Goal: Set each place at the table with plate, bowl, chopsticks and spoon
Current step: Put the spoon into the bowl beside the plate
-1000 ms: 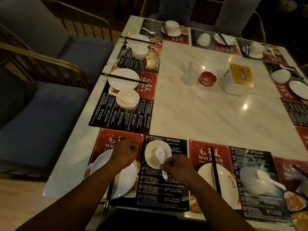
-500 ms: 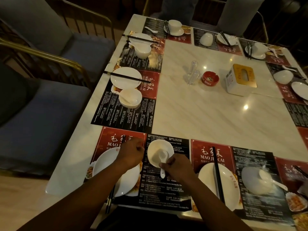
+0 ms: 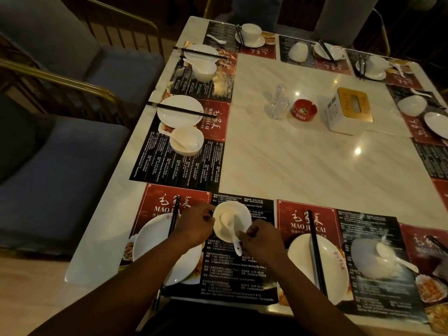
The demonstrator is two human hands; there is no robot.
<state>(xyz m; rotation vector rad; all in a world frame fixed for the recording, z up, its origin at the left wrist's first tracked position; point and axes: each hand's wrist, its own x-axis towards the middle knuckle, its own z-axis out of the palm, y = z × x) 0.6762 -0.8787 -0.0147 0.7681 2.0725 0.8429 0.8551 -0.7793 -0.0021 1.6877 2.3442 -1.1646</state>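
Note:
At the near left place a white bowl (image 3: 242, 215) stands on the black half of the placemat, with a white spoon (image 3: 230, 223) lying in it, handle over the near rim. My left hand (image 3: 194, 224) grips the bowl's left rim. My right hand (image 3: 260, 241) pinches the near right rim, fingers right beside the spoon handle. Left of the bowl is a white plate (image 3: 148, 246) with black chopsticks (image 3: 175, 213) across it, partly under my left forearm.
To the right another place holds a plate (image 3: 300, 258) with chopsticks (image 3: 315, 251) and a bowl with a spoon (image 3: 368, 258). More set places line the left and far edges. A red ashtray (image 3: 304, 110), a tissue box (image 3: 349, 110) and clear shakers (image 3: 278, 103) stand mid-table.
My left hand has moved right from over the plate to the bowl's left rim. My right hand has stayed at the bowl's near rim by the spoon handle.

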